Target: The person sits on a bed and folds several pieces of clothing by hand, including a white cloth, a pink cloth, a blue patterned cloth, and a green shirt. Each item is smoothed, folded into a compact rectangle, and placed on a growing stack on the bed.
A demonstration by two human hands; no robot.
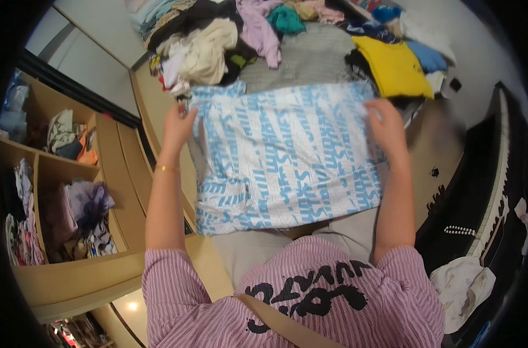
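Observation:
A white cloth garment (287, 156) with light-blue lettering all over it is spread across my lap and the edge of the bed. It looks like a shirt, with what seems a sleeve lying flat at its near left corner. My left hand (180, 123) is at its far left edge, thumb and fingers drawn together on the fabric. Opposite, my right hand (387, 124) pinches the far right edge, its fingertips slightly blurred. Between the two hands the cloth lies fairly flat, with small creases.
Heaped clothes (209, 49) cover the bed's far side, with a yellow garment (394, 66) at far right. Under them shows a grey ribbed bedcover (310, 52). Open wooden shelves (101, 191) with clothes stand at left. A black keyboard instrument (478, 174) with white beads (460, 230) stands at right.

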